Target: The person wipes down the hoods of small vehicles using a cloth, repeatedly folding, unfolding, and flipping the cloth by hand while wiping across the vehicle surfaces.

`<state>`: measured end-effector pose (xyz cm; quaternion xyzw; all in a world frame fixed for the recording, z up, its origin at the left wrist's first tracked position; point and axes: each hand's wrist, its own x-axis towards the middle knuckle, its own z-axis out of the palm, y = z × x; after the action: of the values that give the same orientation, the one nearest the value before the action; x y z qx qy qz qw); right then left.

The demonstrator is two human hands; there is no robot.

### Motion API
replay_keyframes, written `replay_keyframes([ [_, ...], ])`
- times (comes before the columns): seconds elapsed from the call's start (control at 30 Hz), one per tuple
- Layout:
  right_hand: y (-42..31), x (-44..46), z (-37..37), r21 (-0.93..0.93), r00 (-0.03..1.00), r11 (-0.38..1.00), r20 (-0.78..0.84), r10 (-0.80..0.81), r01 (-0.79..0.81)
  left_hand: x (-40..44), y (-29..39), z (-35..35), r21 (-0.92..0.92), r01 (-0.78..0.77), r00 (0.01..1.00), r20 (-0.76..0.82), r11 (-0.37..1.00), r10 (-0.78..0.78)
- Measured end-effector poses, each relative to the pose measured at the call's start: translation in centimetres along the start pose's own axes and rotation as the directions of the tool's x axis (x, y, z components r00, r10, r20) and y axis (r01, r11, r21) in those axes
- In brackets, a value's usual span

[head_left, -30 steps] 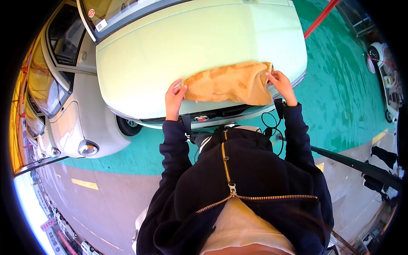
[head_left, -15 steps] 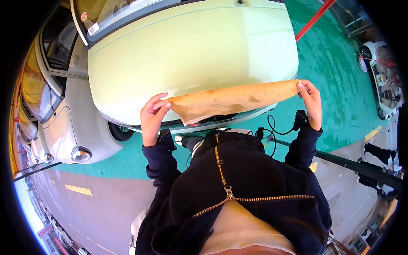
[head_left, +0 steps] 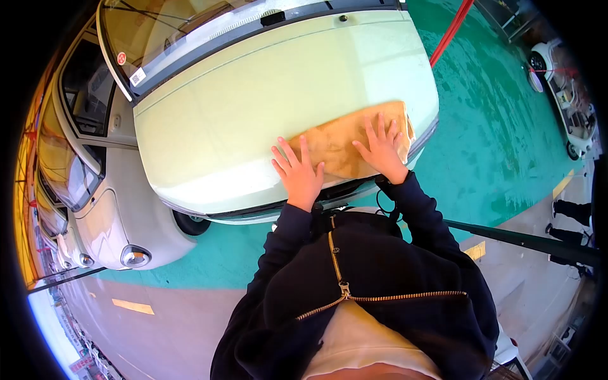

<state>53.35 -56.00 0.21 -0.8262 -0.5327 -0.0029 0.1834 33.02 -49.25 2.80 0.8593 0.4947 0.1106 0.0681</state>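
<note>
One tan cloth (head_left: 332,152), darker in patches, spread on the front part of a pale hood (head_left: 247,114), right of centre in the frame; its right end lies near the hood's right edge.

One left hand (head_left: 299,177), centre of frame: palm down, fingers spread wide, laid at the cloth's left end, outer fingers reaching over the hood.

One right hand (head_left: 384,149), right of centre: palm down, fingers spread wide, flat on the cloth's right part. Neither hand grips anything.

One dark jacket (head_left: 399,259) with a brass-coloured zipper (head_left: 335,253), lower centre.

One windshield (head_left: 171,38), upper left, bearing a round red sticker (head_left: 121,58) and a white label (head_left: 137,77) at its lower corner.

One second car (head_left: 101,218), left side, with a round headlight (head_left: 135,256).

One red pole (head_left: 451,31), upper right, slanting above a green floor (head_left: 500,152) with a wet-looking sheen.

One small white vehicle (head_left: 581,142), right edge.

One black bar (head_left: 525,240), lower right, crossing the floor.

Two yellow stripes, lower left (head_left: 133,306) and lower right (head_left: 475,251), on grey pavement (head_left: 196,316).
</note>
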Motion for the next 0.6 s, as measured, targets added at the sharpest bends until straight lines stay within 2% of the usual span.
replay_keyframes([
  [0.03, -0.8, -0.1, 0.8, -0.076, 0.998, 0.997, 0.066, -0.009, 0.015, -0.1, -0.5, 1.4, 0.064, -0.114, 0.991, -0.057, 0.991, 0.118],
  [0.07, -1.2, 0.0, 1.8, -0.071, 0.998, 0.997, 0.059, -0.004, 0.008, -0.1, -1.3, 3.6, -0.024, -0.169, 0.982, -0.094, 0.985, 0.167],
  [0.13, -1.1, 0.1, 3.0, -0.105, 0.993, 0.992, -0.094, -0.077, 0.066, -0.3, -1.5, 5.0, -0.015, -0.176, 0.977, -0.123, 0.984, 0.173],
  [0.3, -0.6, 0.9, 2.4, -0.053, 0.99, 0.995, -0.105, -0.091, 0.086, 0.6, -0.4, 5.4, 0.048, -0.134, 0.982, -0.126, 0.99, 0.139],
  [0.33, -0.3, 1.5, 2.4, -0.058, 0.987, 0.992, -0.107, -0.118, 0.112, 1.5, -0.4, 5.5, 0.032, -0.176, 0.976, -0.126, 0.984, 0.179],
  [0.37, 0.2, 2.0, 2.4, -0.061, 0.984, 0.989, -0.107, -0.143, 0.137, 2.6, -0.3, 5.6, 0.037, -0.182, 0.975, -0.124, 0.983, 0.185],
  [0.47, 3.1, 6.6, 2.2, -0.065, 0.983, 0.985, -0.076, -0.165, 0.16, 8.8, 1.1, 5.3, 0.005, -0.33, 0.943, -0.038, 0.944, 0.33],
  [0.6, 7.1, 14.8, 1.0, -0.103, 0.999, 0.993, -0.013, -0.052, 0.05, 18.9, 4.2, 5.6, 0.043, -0.388, 0.92, -0.045, 0.92, 0.39],
])
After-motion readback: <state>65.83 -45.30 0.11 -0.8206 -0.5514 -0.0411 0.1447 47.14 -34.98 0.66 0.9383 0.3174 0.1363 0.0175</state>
